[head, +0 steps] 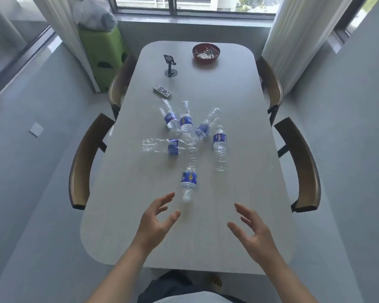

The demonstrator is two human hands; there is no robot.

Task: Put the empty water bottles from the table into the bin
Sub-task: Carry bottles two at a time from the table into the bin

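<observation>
Several empty clear water bottles with blue labels lie on their sides in the middle of the light table [239, 119]. The nearest bottle [189, 179] points its white cap toward me. Another bottle [220, 147] lies to its right, and a crushed one [162, 146] lies to the left. Further back lie three more bottles [185, 121] close together. My left hand [157, 221] hovers open just short of the nearest bottle's cap. My right hand [253, 232] is open too, lower right of that cap. Neither hand touches a bottle. No bin is in view.
A white remote [162, 91], a black phone stand [170, 65] and a dark red bowl [206, 52] sit on the table's far half. Wooden chairs [83, 162] stand along both long sides. A green box [104, 53] stands by the curtain at the far left.
</observation>
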